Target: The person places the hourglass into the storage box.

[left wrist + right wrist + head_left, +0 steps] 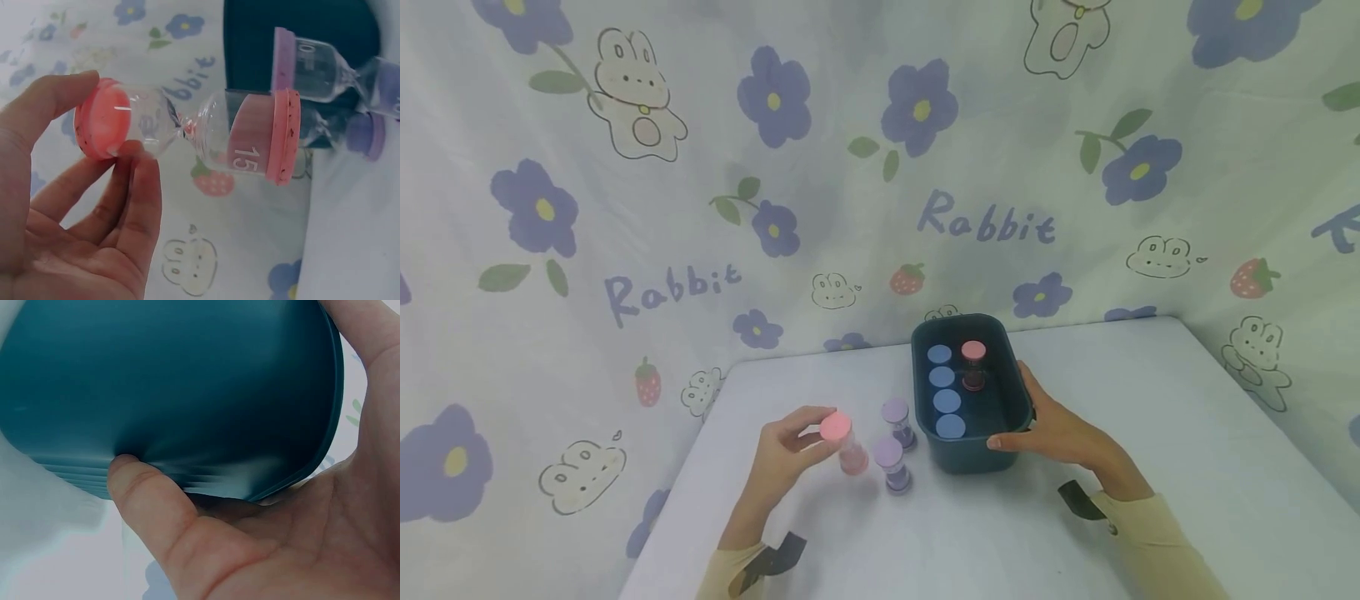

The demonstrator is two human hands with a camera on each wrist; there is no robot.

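My left hand (811, 433) pinches the top cap of a pink hourglass (846, 446) between thumb and fingers, just left of the bin. In the left wrist view the pink hourglass (194, 128) reads "15" and lies across the fingers (134, 181). Two purple hourglasses (897, 421) (891, 464) stand between it and the dark teal bin (996, 417). My right hand (1048, 425) grips the bin's near right corner, thumb (144, 494) pressed against its wall (175, 387). Inside stand several blue-capped hourglasses (946, 402) and one pink one (973, 362).
The white table (1150, 400) ends at a left edge near my left arm. A cloth backdrop (880, 167) printed with rabbits and flowers hangs close behind the bin and wraps round both sides.
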